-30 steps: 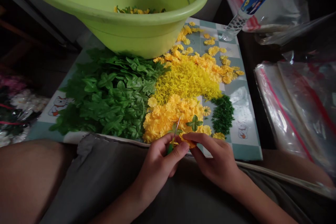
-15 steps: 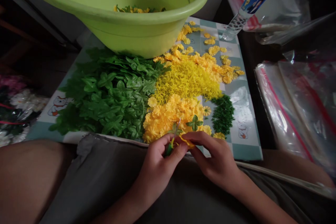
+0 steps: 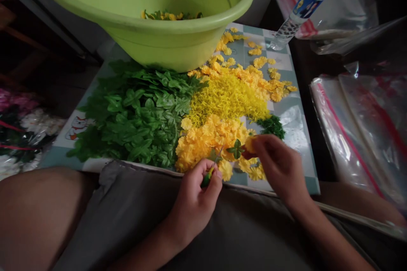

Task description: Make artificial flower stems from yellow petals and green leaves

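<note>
Near the front edge of the board, my left hand (image 3: 194, 192) is closed on a thin metal spike with a green handle, like an awl (image 3: 207, 178). A bit of yellow shows beside the handle. To its right, my right hand (image 3: 282, 171) pinches a yellow fabric flower piece (image 3: 250, 145) above the flowers, its fingertips partly hidden. A four-lobed green leaf piece (image 3: 236, 149) is just left of those fingers. Under and beyond the hands lies a heap of yellow flower pieces (image 3: 208, 137). A single yellow flower piece (image 3: 225, 170) lies between the hands.
Green leaves (image 3: 136, 114) are heaped on the left, yellow stamen-like bits (image 3: 225, 95) in the middle, small dark-green pieces (image 3: 271, 126) at right. A lime-green tub (image 3: 165, 44) stands behind. A plastic bottle (image 3: 297, 15) and clear bags (image 3: 352, 131) are on the right.
My right hand has parted from the left, moving right and slightly away from me, and now pinches a yellow flower piece. My left hand stays in place with the awl.
</note>
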Motion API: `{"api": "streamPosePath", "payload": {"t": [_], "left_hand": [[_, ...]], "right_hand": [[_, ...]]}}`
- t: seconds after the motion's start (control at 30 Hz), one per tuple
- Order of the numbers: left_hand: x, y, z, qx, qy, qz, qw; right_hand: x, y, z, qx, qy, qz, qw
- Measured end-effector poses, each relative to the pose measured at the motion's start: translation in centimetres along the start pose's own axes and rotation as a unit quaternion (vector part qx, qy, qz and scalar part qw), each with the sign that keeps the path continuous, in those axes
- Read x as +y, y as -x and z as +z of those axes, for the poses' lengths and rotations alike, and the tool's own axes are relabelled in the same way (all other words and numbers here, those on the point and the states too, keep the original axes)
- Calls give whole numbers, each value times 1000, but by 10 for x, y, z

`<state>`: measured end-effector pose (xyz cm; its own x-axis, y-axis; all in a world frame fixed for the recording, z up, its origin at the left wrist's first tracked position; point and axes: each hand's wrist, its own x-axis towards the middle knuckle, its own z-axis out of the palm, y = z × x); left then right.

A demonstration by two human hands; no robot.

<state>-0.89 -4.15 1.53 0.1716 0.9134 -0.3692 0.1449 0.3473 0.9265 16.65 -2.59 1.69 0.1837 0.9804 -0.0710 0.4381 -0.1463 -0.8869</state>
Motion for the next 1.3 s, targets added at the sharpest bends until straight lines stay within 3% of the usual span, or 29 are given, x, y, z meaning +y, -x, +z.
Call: {"api": "streamPosePath", "payload": {"t": [0.07,0.2,0.4,0.57,0.83,1.07,1.3], "left_hand": [[-2,-6,-3,28,25,-3,999],[-3,-13,-6,65,82,-35,994],[4,-1,0,-24,122,-30,992],[6,5,3,-15,175,-61,983],[7,4,7,-35,246,-111,962],[6,4,6,-29,231,-108,967],[8,5,7,-18,219,-109,969]], "right_hand": [[3,-4,-4,38,5,6,999],[-1,6,4,-31,-1,-49,998],[-8,29,22,-12,83,-196,977],[-7,35,23,19,151,-255,955],[-6,38,25,21,142,-262,954],[-9,39,26,8,74,-226,971],[-6,42,27,13,118,-222,968]]}}
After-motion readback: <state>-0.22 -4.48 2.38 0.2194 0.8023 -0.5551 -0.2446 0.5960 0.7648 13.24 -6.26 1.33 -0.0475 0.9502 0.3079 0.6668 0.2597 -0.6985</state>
